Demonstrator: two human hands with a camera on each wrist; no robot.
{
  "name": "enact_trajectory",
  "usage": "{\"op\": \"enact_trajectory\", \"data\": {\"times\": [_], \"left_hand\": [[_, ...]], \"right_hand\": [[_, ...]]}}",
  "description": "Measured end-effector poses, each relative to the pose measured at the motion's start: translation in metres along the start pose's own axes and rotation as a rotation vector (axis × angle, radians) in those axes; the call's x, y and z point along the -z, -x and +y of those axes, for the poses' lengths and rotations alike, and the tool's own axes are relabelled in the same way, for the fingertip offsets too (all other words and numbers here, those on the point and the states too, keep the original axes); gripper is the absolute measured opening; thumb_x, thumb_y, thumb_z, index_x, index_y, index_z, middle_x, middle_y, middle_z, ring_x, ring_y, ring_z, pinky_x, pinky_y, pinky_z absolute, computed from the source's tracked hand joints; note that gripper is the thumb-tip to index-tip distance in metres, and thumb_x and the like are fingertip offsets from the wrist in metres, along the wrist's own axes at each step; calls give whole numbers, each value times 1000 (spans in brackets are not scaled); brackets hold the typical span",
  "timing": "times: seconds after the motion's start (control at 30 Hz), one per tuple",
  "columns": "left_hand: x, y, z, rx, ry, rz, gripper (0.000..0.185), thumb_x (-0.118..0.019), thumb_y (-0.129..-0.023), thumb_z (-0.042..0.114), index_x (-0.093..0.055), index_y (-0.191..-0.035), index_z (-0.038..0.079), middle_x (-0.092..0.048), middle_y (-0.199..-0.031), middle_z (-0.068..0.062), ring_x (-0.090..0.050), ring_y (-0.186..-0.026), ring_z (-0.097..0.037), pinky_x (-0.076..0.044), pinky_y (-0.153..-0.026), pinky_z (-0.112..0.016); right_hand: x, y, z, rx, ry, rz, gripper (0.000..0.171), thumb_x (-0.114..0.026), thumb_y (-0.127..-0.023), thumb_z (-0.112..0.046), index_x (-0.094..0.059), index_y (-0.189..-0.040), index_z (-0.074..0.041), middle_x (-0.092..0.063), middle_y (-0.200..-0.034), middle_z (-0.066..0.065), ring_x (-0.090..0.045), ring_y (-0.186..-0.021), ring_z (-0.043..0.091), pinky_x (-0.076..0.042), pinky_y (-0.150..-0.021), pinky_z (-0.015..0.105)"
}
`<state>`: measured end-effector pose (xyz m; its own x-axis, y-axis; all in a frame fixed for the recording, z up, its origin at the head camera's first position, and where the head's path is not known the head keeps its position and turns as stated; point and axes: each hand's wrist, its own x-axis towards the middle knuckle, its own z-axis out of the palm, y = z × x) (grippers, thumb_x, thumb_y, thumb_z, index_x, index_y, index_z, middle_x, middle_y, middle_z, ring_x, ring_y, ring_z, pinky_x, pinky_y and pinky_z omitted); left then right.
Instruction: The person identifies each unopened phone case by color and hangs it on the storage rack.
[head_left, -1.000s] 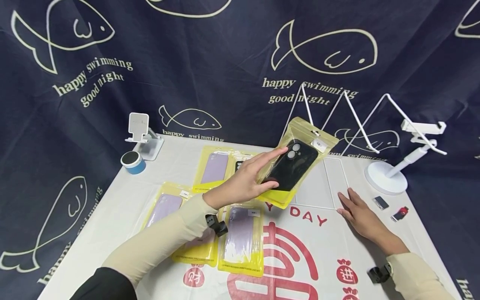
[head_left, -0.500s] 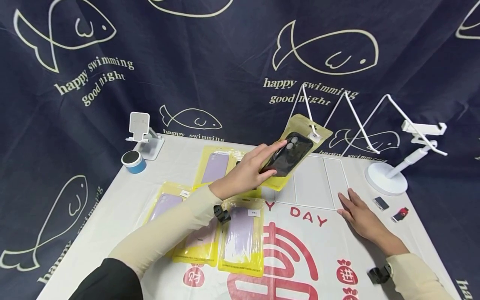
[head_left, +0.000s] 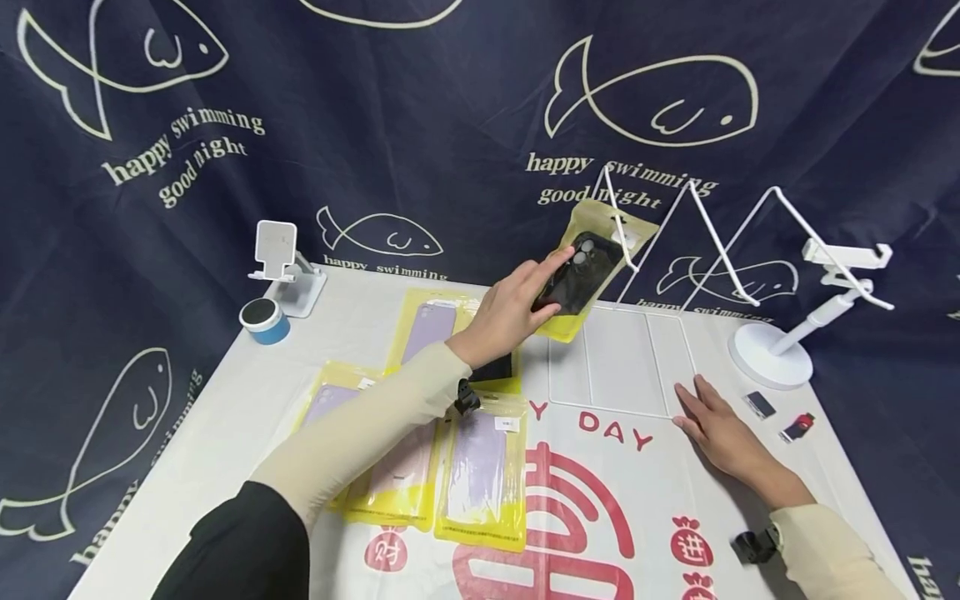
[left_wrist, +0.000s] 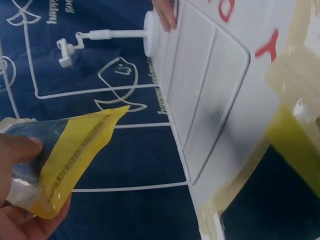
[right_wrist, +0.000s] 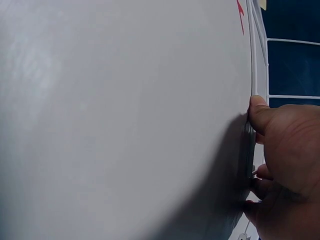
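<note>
My left hand grips a black phone case in a clear and yellow bag, raised above the table. In the left wrist view, the thumb lies over the bag and fingers show beneath it. The bag's top overlaps the leftmost arm of a white wire display rack, which crosses in front of it. My right hand rests at the right side of the rack's base frame, fingers extended. In the right wrist view, thumb and fingertips of that hand touch the frame's edge.
Several bagged phone cases lie left of the rack, including a lilac one. A white phone stand and a blue round container stand at the back left. A tall white holder and two small items, one red, sit at right.
My left hand has lifted the bagged black case up and back, so its top now meets the leftmost rack arm. My right hand has stayed at the base frame.
</note>
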<state>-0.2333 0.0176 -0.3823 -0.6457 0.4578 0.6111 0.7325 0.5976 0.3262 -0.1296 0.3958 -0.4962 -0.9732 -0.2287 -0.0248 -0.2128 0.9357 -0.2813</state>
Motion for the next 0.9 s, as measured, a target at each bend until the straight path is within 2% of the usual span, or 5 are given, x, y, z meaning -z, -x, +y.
{"op": "enact_trajectory", "data": {"times": [0.13,0.27,0.47,0.6,0.9], "left_hand": [[-9,-11,-8,56,-29,23,78,-75,-91,24,-33,-157,22,-57,-99,-6,-45,-66,-15,-42,-55,-27],[-19,-21,-13,106,-14,48,77,-73,-92,23,-31,-157,25,-56,-101,-6,-45,-62,-15,-41,-54,-27],[-32,-38,-16,186,8,44,81,-72,-93,23,-25,-159,30,-56,-102,-5,-45,-62,-14,-38,-55,-26],[-37,-46,-17,248,-13,36,82,-71,-94,24,-23,-159,33,-55,-102,-5,-47,-62,-15,-38,-54,-26],[-48,-51,-22,327,-29,18,84,-68,-95,29,-16,-160,37,-56,-109,-5,-55,-71,-17,-44,-58,-30]], "right_hand": [[-1,-4,0,-1,-5,-8,66,-50,-103,-40,-36,-152,2,-21,-157,39,-24,-142,59,-27,-109,71],[-1,-6,2,-6,-3,-13,67,-49,-103,-42,-35,-153,2,-20,-158,38,-23,-143,59,-26,-109,71],[1,-4,2,-4,-13,-15,66,-51,-103,-40,-37,-151,2,-21,-157,38,-24,-142,59,-27,-109,71],[2,-3,1,-22,-11,-33,67,-51,-103,-42,-34,-153,0,-19,-159,37,-23,-143,58,-26,-110,71],[1,-1,2,-45,2,-37,69,-48,-103,-44,-32,-154,0,-17,-160,36,-22,-143,59,-25,-110,71]]}}
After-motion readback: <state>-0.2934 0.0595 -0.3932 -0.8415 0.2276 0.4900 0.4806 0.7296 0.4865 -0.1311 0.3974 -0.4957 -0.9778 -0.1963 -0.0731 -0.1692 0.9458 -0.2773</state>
